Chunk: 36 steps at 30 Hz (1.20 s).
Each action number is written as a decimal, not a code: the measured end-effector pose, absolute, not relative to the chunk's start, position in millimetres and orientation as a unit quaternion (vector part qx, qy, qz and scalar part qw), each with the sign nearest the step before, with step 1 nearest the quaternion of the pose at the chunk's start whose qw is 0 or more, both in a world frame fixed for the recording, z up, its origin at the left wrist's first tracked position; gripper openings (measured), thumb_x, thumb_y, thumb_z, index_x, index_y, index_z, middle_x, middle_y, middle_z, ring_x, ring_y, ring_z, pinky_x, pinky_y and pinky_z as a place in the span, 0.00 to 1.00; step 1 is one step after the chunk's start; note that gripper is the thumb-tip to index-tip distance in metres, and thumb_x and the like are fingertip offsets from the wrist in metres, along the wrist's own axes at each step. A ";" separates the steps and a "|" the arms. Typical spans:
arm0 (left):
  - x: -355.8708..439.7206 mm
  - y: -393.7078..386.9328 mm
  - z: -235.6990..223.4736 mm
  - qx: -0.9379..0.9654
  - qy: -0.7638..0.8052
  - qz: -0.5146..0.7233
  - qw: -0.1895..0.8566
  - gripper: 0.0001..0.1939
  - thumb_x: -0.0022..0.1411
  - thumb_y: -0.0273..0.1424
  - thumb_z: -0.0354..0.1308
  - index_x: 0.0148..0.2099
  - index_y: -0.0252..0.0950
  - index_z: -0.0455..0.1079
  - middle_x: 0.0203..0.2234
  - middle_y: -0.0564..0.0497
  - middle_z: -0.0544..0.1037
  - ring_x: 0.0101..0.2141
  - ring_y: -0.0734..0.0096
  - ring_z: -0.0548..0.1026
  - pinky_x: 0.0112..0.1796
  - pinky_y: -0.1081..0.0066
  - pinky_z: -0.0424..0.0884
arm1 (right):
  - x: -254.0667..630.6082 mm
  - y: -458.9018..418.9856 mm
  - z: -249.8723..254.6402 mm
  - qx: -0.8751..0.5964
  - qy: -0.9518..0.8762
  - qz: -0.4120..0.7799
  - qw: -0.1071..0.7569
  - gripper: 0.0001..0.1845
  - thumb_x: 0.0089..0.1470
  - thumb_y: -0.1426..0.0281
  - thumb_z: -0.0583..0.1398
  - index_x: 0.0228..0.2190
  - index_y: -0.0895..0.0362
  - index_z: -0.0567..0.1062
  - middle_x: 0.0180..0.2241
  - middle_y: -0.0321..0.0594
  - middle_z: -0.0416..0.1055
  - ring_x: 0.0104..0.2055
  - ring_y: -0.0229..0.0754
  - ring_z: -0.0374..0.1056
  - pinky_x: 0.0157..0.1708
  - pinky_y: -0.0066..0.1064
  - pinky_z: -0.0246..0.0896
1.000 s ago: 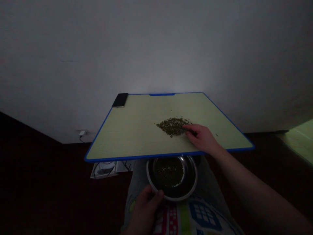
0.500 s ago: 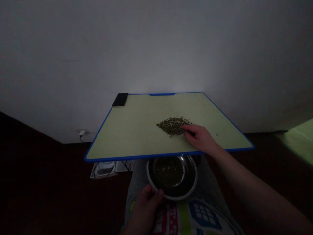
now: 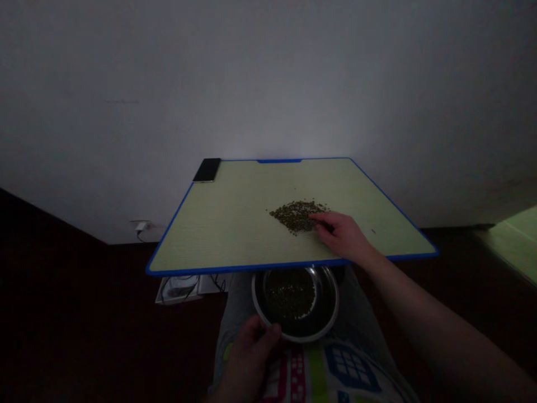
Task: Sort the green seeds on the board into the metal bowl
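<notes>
A pile of small greenish-brown beans or seeds (image 3: 296,215) lies spread on the pale tabletop. My right hand (image 3: 339,232) rests at the pile's right edge, index finger reaching into it and thumb beneath; whether a grain sits between the fingertips is too dark to see. Below the table's front edge, a metal bowl (image 3: 329,322) rests on my lap with more of the same grains (image 3: 291,294) in its bottom. My left hand (image 3: 254,347) grips the bowl's near-left rim, thumb on top and fingers on the outer side.
The pale table (image 3: 218,229) has a blue edge and stands against the wall. A dark phone or tablet (image 3: 207,170) lies on its far left corner. A tiny reddish scrap (image 3: 373,231) is right of my hand. Under the table, a white box (image 3: 178,289) holds cables.
Hardly anything differs. My right hand stays at the pile with its fingers slightly shifted, and my left hand keeps its hold on the bowl. The view has tilted a touch.
</notes>
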State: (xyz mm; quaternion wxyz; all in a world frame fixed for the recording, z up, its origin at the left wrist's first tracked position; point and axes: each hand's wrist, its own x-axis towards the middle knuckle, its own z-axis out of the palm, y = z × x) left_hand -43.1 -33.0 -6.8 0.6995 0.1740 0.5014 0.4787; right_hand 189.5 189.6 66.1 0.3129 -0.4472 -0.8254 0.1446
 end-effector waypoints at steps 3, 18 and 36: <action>-44.9 -33.2 -7.3 0.176 0.496 0.480 0.702 0.23 0.48 0.49 0.81 0.38 0.38 0.84 0.32 0.47 0.90 0.37 0.56 0.86 0.45 0.61 0.80 | 188.0 191.8 64.0 -0.443 -0.826 0.139 0.318 0.21 0.61 0.69 0.57 0.49 0.54 0.86 0.38 0.44 0.85 0.35 0.45 0.78 0.39 0.38 0.73; -45.4 -33.2 -10.6 0.179 0.487 0.491 0.700 0.24 0.50 0.47 0.81 0.42 0.36 0.85 0.36 0.44 0.91 0.41 0.52 0.87 0.48 0.60 0.80 | 180.6 193.9 65.3 -0.458 -0.824 0.128 0.308 0.21 0.61 0.70 0.58 0.50 0.53 0.86 0.40 0.45 0.86 0.37 0.48 0.80 0.41 0.40 0.75; -44.5 -32.8 -15.3 0.184 0.492 0.490 0.696 0.24 0.50 0.49 0.80 0.42 0.37 0.85 0.36 0.43 0.91 0.40 0.51 0.87 0.50 0.56 0.80 | 175.5 196.4 65.8 -0.463 -0.827 0.123 0.294 0.22 0.60 0.70 0.57 0.50 0.54 0.86 0.41 0.45 0.86 0.39 0.49 0.81 0.44 0.42 0.76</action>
